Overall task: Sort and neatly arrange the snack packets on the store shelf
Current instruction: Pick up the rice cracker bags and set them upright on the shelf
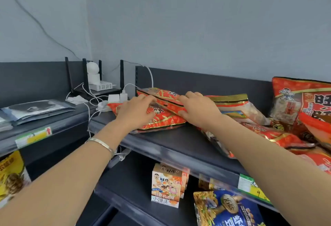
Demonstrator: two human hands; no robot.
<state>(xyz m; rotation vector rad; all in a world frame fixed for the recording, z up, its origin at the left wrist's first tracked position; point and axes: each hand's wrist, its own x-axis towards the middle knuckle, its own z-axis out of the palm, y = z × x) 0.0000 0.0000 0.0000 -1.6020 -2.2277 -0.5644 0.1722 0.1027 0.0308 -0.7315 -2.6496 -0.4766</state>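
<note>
left hand: fingers straight, flat on lower packet | right hand: grasps upper packet, tilted atop lower | both far-left on shelf | pile right

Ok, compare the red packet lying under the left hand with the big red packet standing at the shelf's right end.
The flat packet lies on the shelf; the big packet stands upright against the back panel. The left hand rests on the flat packet, and the right hand grips a tilted packet overlapping it; no hand touches the big packet. Both are red with gold trim.
</note>
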